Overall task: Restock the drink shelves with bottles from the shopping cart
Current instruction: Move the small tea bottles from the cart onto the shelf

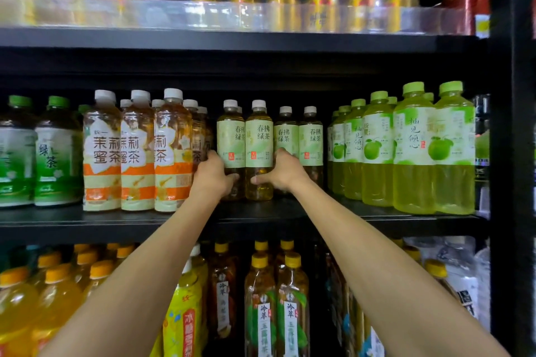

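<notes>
Left hand (211,175) and right hand (284,172) each curl fingers round a green tea bottle (231,139) near the front edge of the shelf (87,220). Placing, seemingly; next, release them upright.

free: above green-tea bottles (259,139) | blocked: jasmine bottles (137,153) left, pomelo bottles (414,148) right

Head view, close, level-on to the middle shelf (261,219).
</notes>
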